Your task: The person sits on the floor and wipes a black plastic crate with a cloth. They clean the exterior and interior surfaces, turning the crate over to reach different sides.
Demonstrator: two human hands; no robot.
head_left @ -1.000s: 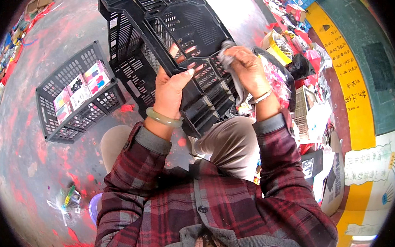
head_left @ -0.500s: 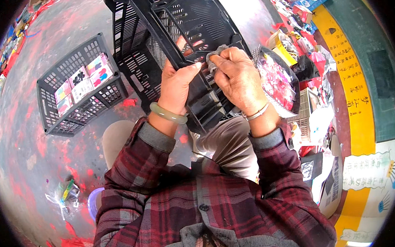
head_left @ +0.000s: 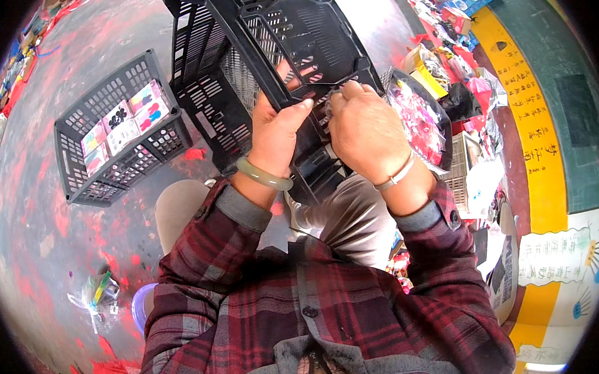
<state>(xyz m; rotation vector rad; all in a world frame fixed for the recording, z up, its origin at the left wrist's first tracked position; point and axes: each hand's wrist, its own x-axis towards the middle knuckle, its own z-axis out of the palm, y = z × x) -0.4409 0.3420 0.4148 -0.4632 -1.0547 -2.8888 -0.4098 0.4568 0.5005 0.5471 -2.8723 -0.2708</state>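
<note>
A black plastic crate [head_left: 317, 31] is held tilted in front of me, its slotted walls and ribbed rim facing me. My left hand [head_left: 272, 134] is closed round the crate's rim, with the thumb on the near side and fingers showing through on the far side. Pressed to the crate's edge, my right hand [head_left: 373, 131] has its fingers bent round a crumpled grey cloth [head_left: 332, 97]. Only a small bit of the cloth shows; the rest is hidden under the fingers.
On the floor to the left stands another black crate [head_left: 71, 160] with patterned packs inside. A clear plastic bag [head_left: 97, 295] and a purple basin [head_left: 142, 306] lie nearer. To the right are a black bag of pink scraps [head_left: 419, 125], a beige basket [head_left: 458, 177] and piled clutter.
My right hand has turned over and shifted slightly down along the crate's edge, so the cloth shows less. My left hand still grips the rim, a little farther right and lower.
</note>
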